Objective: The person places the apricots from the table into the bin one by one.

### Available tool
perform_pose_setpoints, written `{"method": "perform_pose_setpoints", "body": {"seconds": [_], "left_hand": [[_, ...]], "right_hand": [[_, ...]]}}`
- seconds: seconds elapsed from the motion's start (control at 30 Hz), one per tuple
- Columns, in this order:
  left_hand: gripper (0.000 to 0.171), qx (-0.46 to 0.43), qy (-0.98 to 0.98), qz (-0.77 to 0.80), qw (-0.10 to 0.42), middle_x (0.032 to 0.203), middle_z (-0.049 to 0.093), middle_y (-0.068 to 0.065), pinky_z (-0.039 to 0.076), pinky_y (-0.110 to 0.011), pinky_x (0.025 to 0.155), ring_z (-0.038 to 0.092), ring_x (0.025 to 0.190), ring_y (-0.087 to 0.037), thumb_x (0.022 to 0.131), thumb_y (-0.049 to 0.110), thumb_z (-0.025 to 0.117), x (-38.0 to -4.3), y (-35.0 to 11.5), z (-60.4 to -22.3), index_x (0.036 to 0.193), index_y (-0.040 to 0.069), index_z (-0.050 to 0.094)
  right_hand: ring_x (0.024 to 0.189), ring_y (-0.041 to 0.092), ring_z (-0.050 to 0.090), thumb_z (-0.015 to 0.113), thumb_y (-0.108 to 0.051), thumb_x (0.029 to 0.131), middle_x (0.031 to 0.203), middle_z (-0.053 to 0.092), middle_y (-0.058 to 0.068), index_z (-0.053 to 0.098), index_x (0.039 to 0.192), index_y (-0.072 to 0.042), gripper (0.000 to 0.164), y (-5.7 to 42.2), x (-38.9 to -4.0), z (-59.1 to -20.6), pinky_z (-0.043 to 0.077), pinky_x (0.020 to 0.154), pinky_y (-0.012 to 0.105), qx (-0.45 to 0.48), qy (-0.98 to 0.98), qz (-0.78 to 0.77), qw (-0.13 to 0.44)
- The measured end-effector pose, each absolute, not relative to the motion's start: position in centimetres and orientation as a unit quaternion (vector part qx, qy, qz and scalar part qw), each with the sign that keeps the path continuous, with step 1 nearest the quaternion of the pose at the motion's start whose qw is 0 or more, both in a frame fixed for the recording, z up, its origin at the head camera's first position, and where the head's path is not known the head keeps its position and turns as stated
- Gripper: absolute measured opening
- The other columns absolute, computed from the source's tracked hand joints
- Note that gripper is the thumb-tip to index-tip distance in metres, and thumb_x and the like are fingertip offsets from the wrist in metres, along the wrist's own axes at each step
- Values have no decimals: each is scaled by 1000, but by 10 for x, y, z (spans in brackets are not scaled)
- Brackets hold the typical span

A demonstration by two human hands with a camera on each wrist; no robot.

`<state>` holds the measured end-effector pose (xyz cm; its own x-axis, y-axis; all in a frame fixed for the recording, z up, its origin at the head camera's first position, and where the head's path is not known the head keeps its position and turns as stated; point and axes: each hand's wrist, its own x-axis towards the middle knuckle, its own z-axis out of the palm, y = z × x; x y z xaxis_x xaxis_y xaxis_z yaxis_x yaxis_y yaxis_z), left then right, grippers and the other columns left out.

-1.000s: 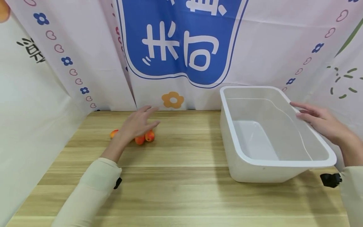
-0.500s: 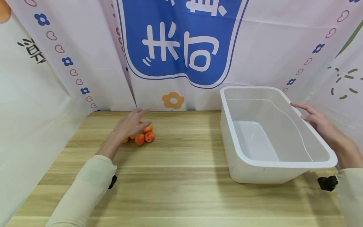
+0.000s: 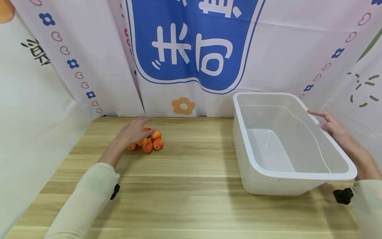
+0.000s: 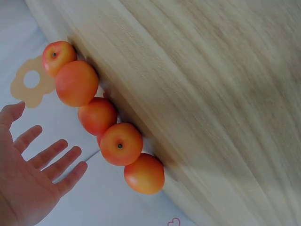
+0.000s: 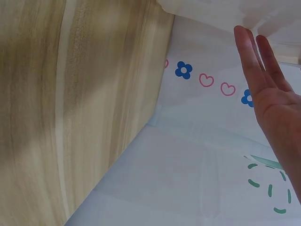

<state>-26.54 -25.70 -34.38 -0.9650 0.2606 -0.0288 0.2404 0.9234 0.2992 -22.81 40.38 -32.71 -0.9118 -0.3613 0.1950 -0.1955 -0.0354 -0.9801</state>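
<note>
Several small round orange-red fruits (image 3: pixel 158 143), with dark stem dimples, lie in a cluster on the left of the wooden table. My left hand (image 3: pixel 131 132) hovers just over them, hiding part of the cluster. In the left wrist view, the left hand (image 4: pixel 33 179) has spread fingers and an uncovered palm beside the row of fruits (image 4: pixel 121 144). On the right stands a deep white plastic tub (image 3: pixel 268 184) with nothing inside. My right hand (image 3: pixel 335 127) touches its right rim with extended fingers. Those fingers (image 5: pixel 249 52) look straight in the right wrist view, at the tub's outer wall.
A light wooden tabletop (image 3: pixel 185 199) spreads between the fruits and the tub. Behind it hangs a white printed cloth (image 3: pixel 194 96) with a blue panel, and similar cloth lines both sides. A black wrist device (image 3: pixel 343 196) sits by the right sleeve.
My left hand has drawn back to the left and slightly nearer, uncovering more fruits. Along the tub's rim, my right hand has slid a little toward me. The tub appears nearly unmoved.
</note>
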Motion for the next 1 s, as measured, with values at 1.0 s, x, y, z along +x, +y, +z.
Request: {"method": "perform_pose_setpoints", "body": {"seconds": [1.0], "left_hand": [[41, 128, 967, 205, 81, 140, 54, -36, 41, -63, 111, 51, 130, -51, 98, -6, 62, -290, -264, -357, 138, -12, 56]], "right_hand": [[73, 14, 72, 31, 0, 110, 111, 73, -5, 55, 142, -28, 49, 403, -224, -324, 59, 53, 28, -160, 712, -681, 56]]}}
